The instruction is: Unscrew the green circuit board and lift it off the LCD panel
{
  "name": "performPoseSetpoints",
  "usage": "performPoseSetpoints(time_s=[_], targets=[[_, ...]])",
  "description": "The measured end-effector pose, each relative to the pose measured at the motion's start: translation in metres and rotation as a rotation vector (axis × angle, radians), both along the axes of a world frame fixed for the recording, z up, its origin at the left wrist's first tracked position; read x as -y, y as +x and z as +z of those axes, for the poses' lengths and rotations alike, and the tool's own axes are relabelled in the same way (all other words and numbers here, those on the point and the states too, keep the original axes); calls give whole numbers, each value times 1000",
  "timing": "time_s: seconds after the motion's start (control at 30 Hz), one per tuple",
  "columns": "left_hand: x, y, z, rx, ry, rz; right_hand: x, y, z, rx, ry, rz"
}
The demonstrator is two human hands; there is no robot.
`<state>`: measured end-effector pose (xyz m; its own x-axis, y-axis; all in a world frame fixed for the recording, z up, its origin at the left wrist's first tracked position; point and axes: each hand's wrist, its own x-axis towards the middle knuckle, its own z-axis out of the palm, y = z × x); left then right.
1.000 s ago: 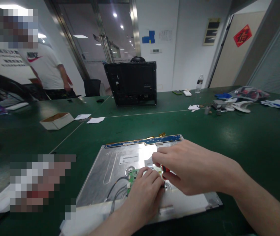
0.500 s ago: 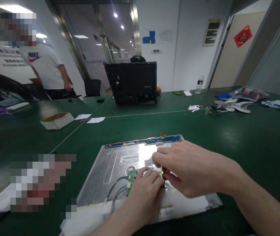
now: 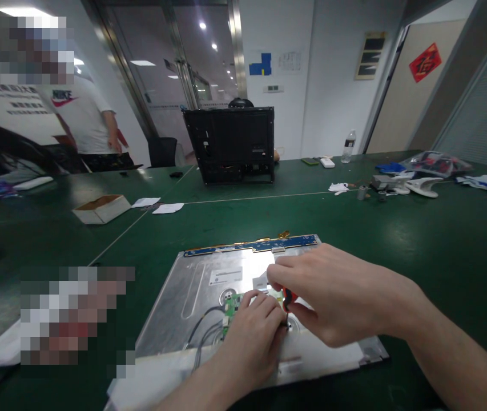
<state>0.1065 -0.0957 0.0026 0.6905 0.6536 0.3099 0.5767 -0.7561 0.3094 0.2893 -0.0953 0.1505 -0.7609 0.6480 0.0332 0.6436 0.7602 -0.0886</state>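
Note:
A flat metal-backed display panel (image 3: 202, 274) lies on the green table in front of me, with a blue circuit strip (image 3: 264, 244) along its far edge. My left hand (image 3: 254, 322) curls over a small green circuit board (image 3: 231, 308) on the panel; its thumb and fingertips are partly hidden. Grey cables (image 3: 202, 342) run from the board's left side. In my right hand (image 3: 329, 299) is a red-and-black screwdriver (image 3: 288, 295), gripped from above. Its shaft points down beside my left fingers, near a round recess in the panel.
A black monitor-like unit (image 3: 230, 145) stands across the table. An open box (image 3: 101, 209) and white papers (image 3: 168, 209) lie left of centre. A water bottle (image 3: 348, 146), a bagged bundle (image 3: 438, 164) and metal parts (image 3: 382, 182) sit at the far right. A person (image 3: 84, 123) stands at left.
The view has shifted slightly. Both hands stay at the same place on the panel, and the screwdriver handle appears slightly turned.

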Motion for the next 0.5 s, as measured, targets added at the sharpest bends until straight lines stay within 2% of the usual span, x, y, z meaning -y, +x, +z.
performPoseSetpoints(time_s=[0.5], targets=[[0,0,-2,10,-23,7,-2,-3,-1,17,22,-44]])
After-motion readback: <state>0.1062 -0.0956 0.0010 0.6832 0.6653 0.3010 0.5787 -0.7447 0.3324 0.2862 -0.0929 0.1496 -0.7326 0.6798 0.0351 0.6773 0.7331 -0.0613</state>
